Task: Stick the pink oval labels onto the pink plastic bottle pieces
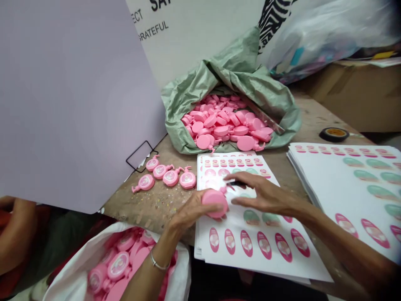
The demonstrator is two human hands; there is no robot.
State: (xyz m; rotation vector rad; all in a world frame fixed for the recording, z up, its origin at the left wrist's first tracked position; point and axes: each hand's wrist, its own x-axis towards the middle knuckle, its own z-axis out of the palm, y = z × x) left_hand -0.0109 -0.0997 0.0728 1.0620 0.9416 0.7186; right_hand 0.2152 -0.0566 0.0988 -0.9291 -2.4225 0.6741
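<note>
My left hand [191,211] grips a round, flat pink plastic pump bottle [214,201], its thumb across the plain face and its small spout pointing up and right. Just right of it, my right hand [261,190] has thumb and forefinger apart, with a thin dark tool [237,183] held under the fingers; its exact kind is unclear. Both hands are over a stack of white sticker sheets [250,265] printed with pink ovals and green shapes. Left of the sheets, several pink bottles [171,177] lie on the table, with round labels on their faces.
A green sack [184,100] of plain pink bottles lies open behind the sheets. At front left, a white sack [78,269] holds labelled ones. More sticker sheets [316,179], a tape roll [334,134] and a cardboard box [354,92] are right. Another person's arm [19,234] shows beyond a pale panel [78,104].
</note>
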